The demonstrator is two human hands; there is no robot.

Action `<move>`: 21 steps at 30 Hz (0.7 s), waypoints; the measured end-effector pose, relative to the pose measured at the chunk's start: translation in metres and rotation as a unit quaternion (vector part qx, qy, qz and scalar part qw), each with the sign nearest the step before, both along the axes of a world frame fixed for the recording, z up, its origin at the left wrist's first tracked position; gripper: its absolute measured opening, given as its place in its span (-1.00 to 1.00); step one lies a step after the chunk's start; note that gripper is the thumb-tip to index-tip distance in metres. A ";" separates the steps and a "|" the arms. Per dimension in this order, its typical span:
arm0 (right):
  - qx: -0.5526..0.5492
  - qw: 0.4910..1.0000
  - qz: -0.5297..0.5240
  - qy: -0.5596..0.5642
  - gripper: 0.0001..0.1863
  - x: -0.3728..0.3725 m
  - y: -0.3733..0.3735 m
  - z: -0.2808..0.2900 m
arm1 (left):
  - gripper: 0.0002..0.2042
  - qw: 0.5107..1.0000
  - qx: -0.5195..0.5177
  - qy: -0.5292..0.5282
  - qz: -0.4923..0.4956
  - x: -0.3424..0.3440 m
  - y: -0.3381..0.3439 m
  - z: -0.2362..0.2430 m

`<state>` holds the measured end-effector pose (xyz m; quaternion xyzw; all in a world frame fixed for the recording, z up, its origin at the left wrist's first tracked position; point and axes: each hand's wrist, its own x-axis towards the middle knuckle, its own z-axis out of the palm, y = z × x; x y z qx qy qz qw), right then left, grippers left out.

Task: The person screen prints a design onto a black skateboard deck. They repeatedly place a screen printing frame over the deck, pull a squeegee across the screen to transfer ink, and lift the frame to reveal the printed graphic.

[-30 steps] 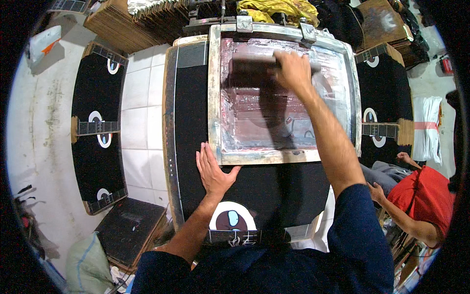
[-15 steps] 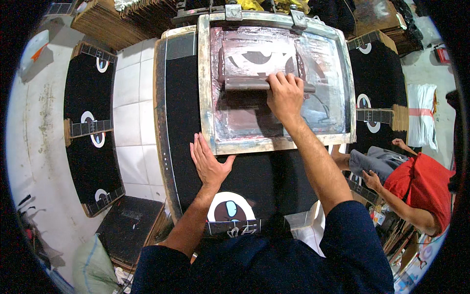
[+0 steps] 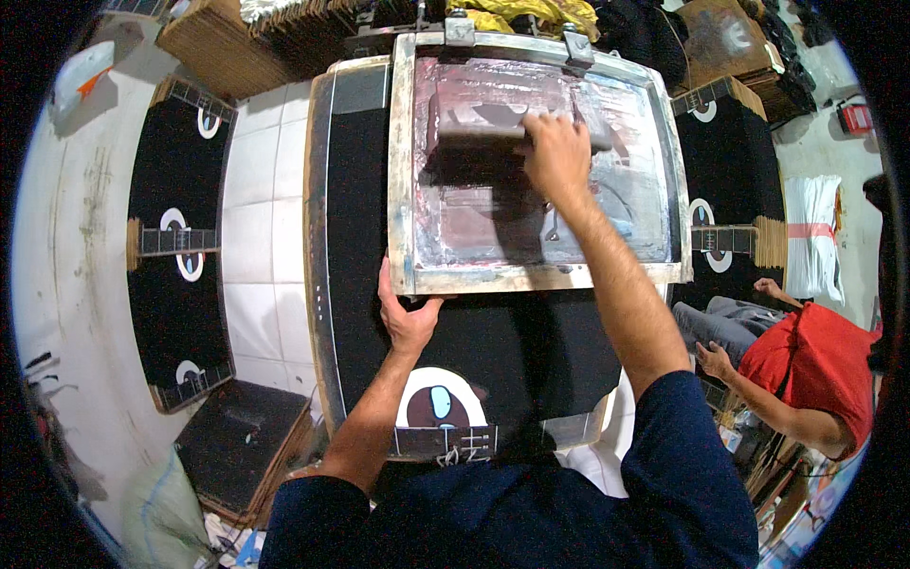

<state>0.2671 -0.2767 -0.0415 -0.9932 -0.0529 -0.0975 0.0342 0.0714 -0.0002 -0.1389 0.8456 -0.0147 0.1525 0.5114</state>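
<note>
My right hand (image 3: 557, 161) is wrapped around the handle of a dark squeegee (image 3: 474, 135), which stands on the mesh of a screen printing frame (image 3: 540, 278). Dark ink and a cartoon-eye stencil show on the pinkish, smeared mesh. At the frame's near left corner my left hand (image 3: 409, 321) holds on, its thumb by the near rail and its fingers up along the left side, partly hidden. Under the frame lies black fabric (image 3: 355, 209) stretched over a board. A printed eye (image 3: 441, 403) in white, dark brown and light blue shows on the fabric nearest me.
Metal hinge clamps (image 3: 459, 34) hold the frame's far edge. Boards with black printed fabric (image 3: 180, 180) stand left and right. A person in a red top (image 3: 810, 365) is at the right. Stacked dark boards (image 3: 242, 441) lie at the lower left, cardboard (image 3: 218, 47) at the back.
My right hand has pushed the squeegee away from me, up over the eye stencil. My left hand has gone from lying flat beside the frame to gripping its near left corner.
</note>
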 end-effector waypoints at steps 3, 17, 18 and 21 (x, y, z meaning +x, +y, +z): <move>0.060 0.997 0.037 0.038 -0.62 0.029 -0.008 0.013 | 0.07 0.998 0.059 -0.010 0.011 -0.002 -0.001 -0.005; 0.006 0.996 0.062 0.070 -0.49 0.104 -0.029 0.004 | 0.07 0.995 0.092 -0.029 -0.035 -0.001 0.001 -0.003; 0.009 0.994 0.065 0.090 -0.49 0.129 -0.033 0.005 | 0.07 0.994 0.096 -0.033 -0.035 0.000 0.001 -0.004; 0.026 0.994 0.048 0.093 -0.50 0.160 -0.039 -0.002 | 0.06 0.994 0.099 -0.043 -0.033 0.001 0.000 -0.002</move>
